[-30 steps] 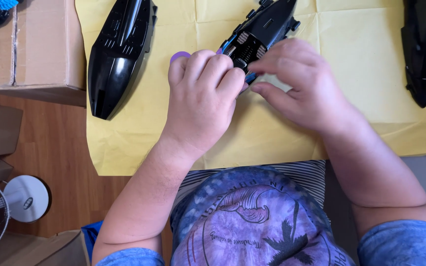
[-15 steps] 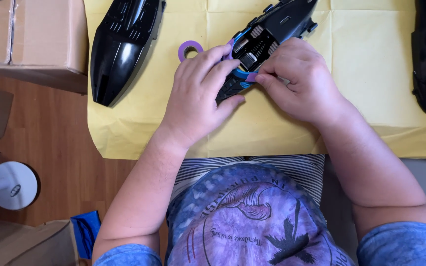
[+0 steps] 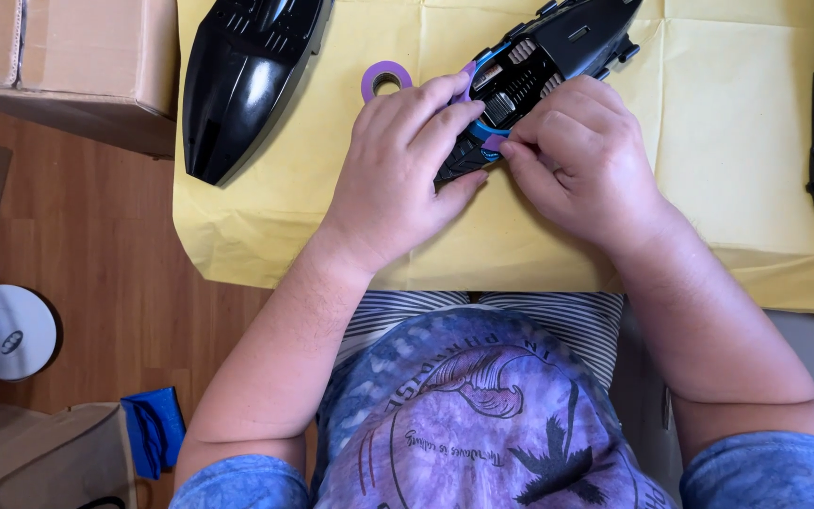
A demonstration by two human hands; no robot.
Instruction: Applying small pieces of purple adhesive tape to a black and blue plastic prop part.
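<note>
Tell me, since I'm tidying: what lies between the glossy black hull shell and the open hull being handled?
In the head view, a purple tape roll lies on the yellow paper between the black hull shell and the open hull.

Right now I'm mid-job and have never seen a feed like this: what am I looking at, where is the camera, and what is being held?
There is no machine here: these are a person's two bare hands, filmed from a camera on their head looking down. The left hand and right hand both grip an open black boat-shaped hull with parts showing inside, lying on yellow paper. The right fingertips pinch a small purple bit at the hull. A purple tape roll lies just beyond the left hand. A closed black hull lies farther left, beside a cardboard box.
</note>
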